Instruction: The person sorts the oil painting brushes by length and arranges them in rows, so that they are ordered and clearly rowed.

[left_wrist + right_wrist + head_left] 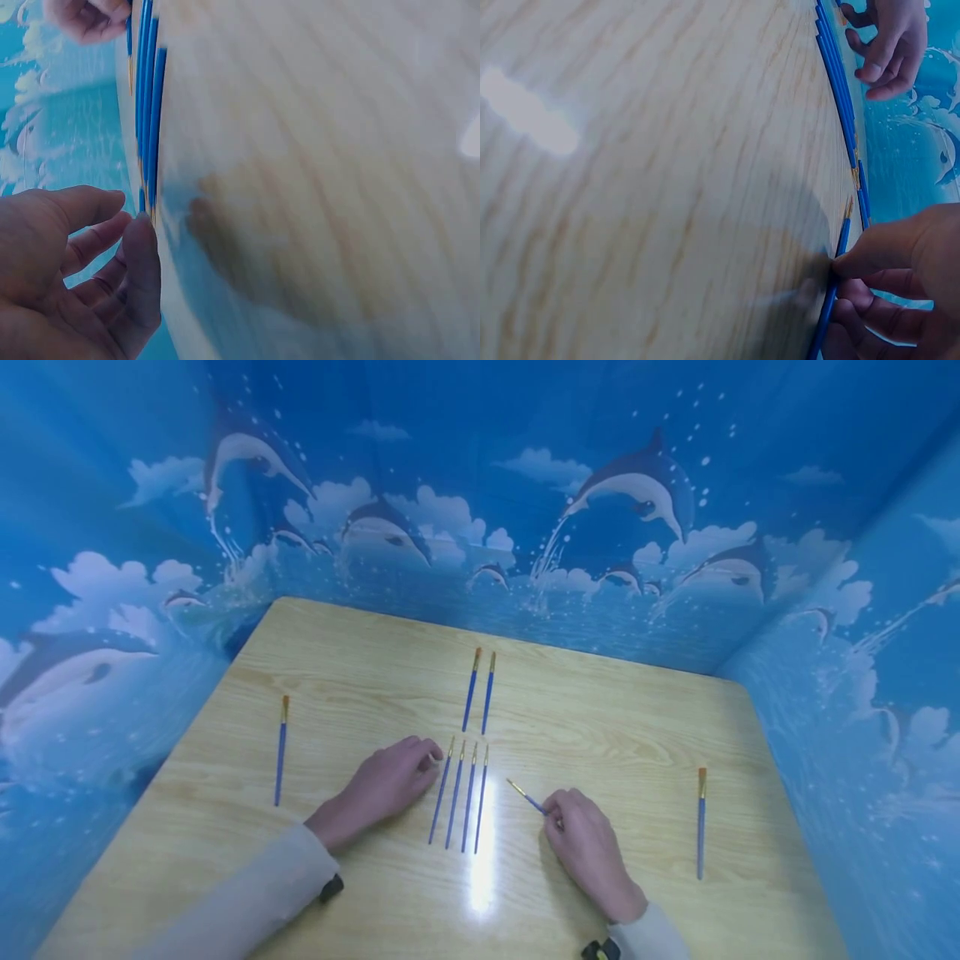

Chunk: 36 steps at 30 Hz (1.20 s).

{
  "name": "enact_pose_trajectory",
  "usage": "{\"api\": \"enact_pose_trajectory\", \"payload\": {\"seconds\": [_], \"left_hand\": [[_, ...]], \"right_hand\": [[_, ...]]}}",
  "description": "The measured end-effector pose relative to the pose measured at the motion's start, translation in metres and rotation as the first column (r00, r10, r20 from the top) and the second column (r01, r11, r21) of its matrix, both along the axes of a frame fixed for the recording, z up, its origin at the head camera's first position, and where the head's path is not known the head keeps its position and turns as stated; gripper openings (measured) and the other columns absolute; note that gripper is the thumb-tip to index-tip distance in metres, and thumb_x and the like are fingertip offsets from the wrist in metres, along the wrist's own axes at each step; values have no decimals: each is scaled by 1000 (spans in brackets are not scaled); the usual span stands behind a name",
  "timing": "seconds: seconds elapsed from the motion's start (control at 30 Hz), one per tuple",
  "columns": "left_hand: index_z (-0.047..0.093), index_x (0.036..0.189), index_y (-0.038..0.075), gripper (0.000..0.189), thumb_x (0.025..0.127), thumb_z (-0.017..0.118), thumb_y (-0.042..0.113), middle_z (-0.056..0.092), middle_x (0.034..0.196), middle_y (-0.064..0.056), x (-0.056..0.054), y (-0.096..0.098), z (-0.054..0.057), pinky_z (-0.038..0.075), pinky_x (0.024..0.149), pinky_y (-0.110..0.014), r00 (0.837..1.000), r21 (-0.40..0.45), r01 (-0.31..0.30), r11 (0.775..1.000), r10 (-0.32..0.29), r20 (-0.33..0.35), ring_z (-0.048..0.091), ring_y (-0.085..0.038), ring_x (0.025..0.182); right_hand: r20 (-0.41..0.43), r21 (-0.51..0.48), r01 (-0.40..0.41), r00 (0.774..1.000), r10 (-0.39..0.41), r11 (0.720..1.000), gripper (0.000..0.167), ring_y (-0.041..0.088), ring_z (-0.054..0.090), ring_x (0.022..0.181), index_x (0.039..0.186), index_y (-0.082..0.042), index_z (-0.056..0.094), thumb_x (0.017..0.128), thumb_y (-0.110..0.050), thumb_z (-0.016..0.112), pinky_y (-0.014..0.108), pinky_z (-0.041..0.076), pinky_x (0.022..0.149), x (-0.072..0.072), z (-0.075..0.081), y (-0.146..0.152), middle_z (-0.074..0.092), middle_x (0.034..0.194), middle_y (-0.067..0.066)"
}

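Observation:
A thin blue paintbrush (527, 797) with a gold ferrule is pinched between the thumb and fingers of my right hand (587, 847), its bristles pointing up and left in the head view. In the right wrist view, the held brush (831, 304) runs past the thumb tip, low over the table. My left hand (393, 779) is beside a row of several slim paintbrushes (457, 797), close to the leftmost one. Its fingers (142, 262) are loosely bent with a gap to the thumb, and nothing is between them.
Two wider paintbrushes (489, 693) lie side by side beyond the row. One flat paintbrush (281, 752) rests at the left of the wooden table (360, 652), another brush (701, 827) at the right. A blue dolphin-print curtain (465, 485) surrounds the table's back and sides.

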<state>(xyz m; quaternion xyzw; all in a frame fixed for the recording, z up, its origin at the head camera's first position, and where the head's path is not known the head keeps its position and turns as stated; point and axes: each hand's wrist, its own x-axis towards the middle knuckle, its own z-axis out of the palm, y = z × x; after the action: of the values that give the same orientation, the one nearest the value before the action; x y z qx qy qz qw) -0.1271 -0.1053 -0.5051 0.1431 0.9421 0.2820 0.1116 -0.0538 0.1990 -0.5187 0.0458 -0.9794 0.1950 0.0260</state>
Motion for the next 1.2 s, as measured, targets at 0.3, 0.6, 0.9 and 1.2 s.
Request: {"api": "enact_pose_trajectory", "payload": {"seconds": [0.3, 0.6, 0.9, 1.2], "left_hand": [[70, 133, 11, 28, 109, 61, 23, 73, 111, -3, -13, -64, 9, 61, 86, -44, 996, -15, -82, 996, 82, -23, 70, -19, 98], [69, 134, 6, 32, 110, 60, 25, 75, 121, -16, -23, -123, 16, 60, 83, -54, 989, -40, -141, 989, 139, -46, 72, -33, 103], [65, 137, 1, 37, 109, 60, 25, 71, 122, -24, -30, -167, 22, 56, 83, -60, 973, -101, -227, 969, 223, -53, 70, -42, 106], [61, 140, -2, 43, 108, 65, 27, 67, 126, -31, -32, -185, 16, 55, 85, -66, 971, -150, -232, 961, 239, 27, 65, -49, 112]], "right_hand": [[38, -22, 0, 999, 1, 1000, 17, 11, 60, 85, 101, -16, 78, 91, -2, 79, 26, 53, 73, -2, 1, 4, 69, 93, -4], [-9, -29, -35, 999, 35, 999, 18, 10, 58, 84, 100, -16, 77, 91, -1, 80, 25, 50, 73, -2, 0, 7, 68, 90, -4], [1, -49, -28, 1000, 28, 998, 16, 11, 60, 86, 104, -13, 75, 95, 0, 78, 26, 53, 74, -2, 2, 9, 68, 95, -2], [48, -80, 23, 999, -19, 997, 17, 15, 66, 94, 112, -13, 73, 100, -2, 73, 34, 58, 80, -6, 8, 8, 75, 105, 3]]}}
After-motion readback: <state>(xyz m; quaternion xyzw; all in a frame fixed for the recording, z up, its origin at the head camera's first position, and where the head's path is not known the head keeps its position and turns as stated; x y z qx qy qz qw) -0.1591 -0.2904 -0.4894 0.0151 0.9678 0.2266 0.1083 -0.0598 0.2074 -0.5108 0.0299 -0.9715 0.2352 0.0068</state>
